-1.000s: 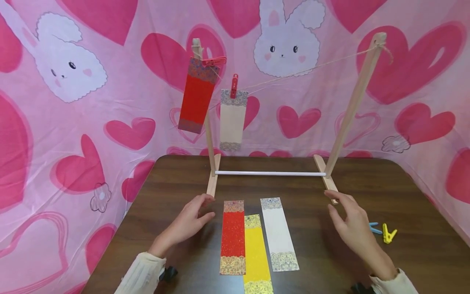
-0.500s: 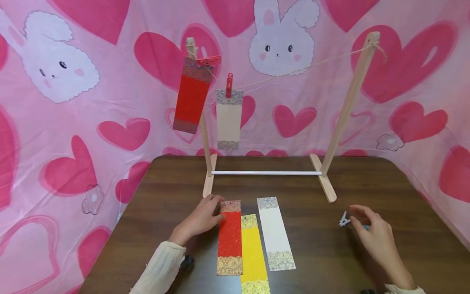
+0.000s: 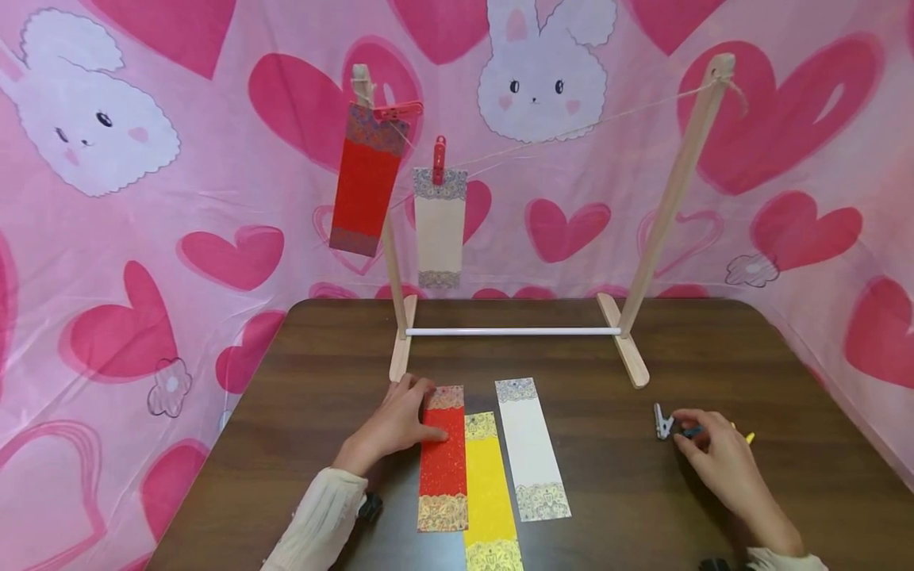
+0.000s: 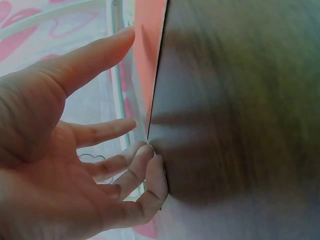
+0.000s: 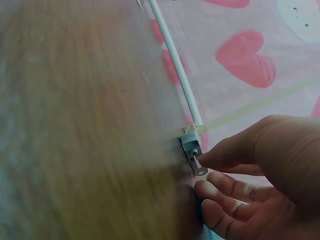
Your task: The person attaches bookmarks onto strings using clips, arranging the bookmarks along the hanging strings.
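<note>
My left hand (image 3: 393, 420) reaches over a red card (image 3: 443, 468) lying on the table. Its thumb is over the card's left side, and the fingers are by the top left corner. In the left wrist view the thumb (image 4: 100, 57) and fingers stand well apart beside the red card (image 4: 149, 45). My right hand (image 3: 721, 456) is low over the table at the right, thumb and fingertips right at a pale grey clothespin (image 3: 663, 422). The right wrist view shows the thumb overlapping the clothespin's end (image 5: 200, 170). A blue clothespin (image 3: 691, 431) is partly hidden under the right fingers.
A yellow card (image 3: 491, 484) and a white card (image 3: 531, 448) lie beside the red one. Behind stands a wooden frame (image 3: 671, 206) with a string. Red clothespins (image 3: 439, 160) hold a red card (image 3: 366, 194) and a white card (image 3: 439, 230). A yellow clothespin (image 3: 750, 437) shows behind the right hand.
My left hand has moved right onto the red card's upper left edge. My right hand has moved from beside the frame's right foot down to the clothespins. The head view has shifted slightly.
</note>
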Motion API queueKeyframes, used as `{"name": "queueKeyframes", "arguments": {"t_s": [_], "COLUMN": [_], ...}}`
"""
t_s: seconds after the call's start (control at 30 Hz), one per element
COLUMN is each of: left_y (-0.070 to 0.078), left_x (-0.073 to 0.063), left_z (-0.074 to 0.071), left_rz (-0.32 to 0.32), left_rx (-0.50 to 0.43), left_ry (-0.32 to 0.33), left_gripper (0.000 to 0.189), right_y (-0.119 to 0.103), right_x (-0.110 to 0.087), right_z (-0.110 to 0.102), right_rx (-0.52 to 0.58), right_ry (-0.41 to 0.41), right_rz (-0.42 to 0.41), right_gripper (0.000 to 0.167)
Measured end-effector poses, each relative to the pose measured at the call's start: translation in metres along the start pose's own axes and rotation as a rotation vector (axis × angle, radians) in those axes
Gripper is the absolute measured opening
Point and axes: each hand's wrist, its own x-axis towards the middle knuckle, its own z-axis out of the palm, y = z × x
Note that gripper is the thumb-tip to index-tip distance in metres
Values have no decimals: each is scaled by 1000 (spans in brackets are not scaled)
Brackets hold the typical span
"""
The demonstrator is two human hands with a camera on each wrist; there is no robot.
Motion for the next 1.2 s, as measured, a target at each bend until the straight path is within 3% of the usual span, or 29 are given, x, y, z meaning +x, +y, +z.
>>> {"name": "queueKeyframes", "arguments": {"t_s": [0.3,0.53,0.77,1.07,1.2], "left_y": [-4,-10,-13,-10,-11], "left_x": [2,5,9,8,8], "left_z": [1,-3,-5,-5,-7], "left_rz": [-23,-30,-14,-18,-36], "left_rx": [2,-47,-108,-31,-112], "left_ry": [-42,-94,-80,-102,-107], "left_gripper": [74,89,77,62,56], "right_y": [2,4,5,6,4], "right_x": [-1,0,1,2,0], "right_z": [3,5,4,4,4], "right_rx": [10,7,15,13,12], "right_ry": [-8,7,5,-2,-9], "right_rz": [20,14,21,22,27], "right_gripper": [30,30,31,30,28]}}
